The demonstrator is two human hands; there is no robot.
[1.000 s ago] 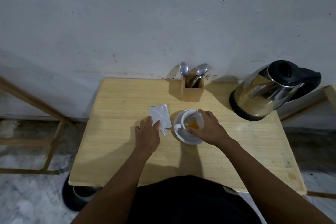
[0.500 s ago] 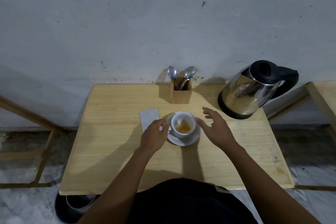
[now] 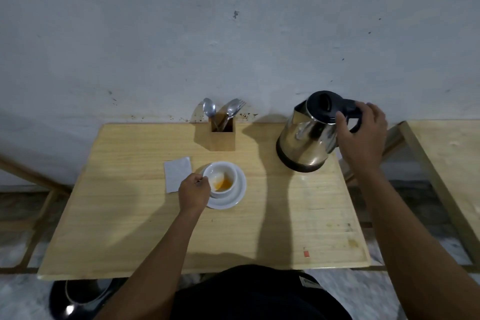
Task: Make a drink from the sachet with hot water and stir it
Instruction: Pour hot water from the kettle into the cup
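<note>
A white cup (image 3: 224,173) with orange powder in its bottom stands on a white saucer (image 3: 237,196) near the middle of the wooden table (image 3: 130,215). My left hand (image 3: 194,192) is closed on the cup's left side, where it hides the handle. The flat white sachet (image 3: 177,173) lies just left of the cup. A steel kettle (image 3: 305,141) with a black lid stands at the back right. My right hand (image 3: 363,135) is at its black handle, thumb and fingers spread on either side of it.
A wooden holder (image 3: 222,139) with spoons (image 3: 209,109) and a fork stands at the back against the wall. A second wooden table (image 3: 457,163) is close on the right. A dark round object (image 3: 75,301) sits on the floor under the front left corner.
My right hand left the cup and moved up and right to the kettle's handle. My left hand shifted from the sachet to the cup's handle side.
</note>
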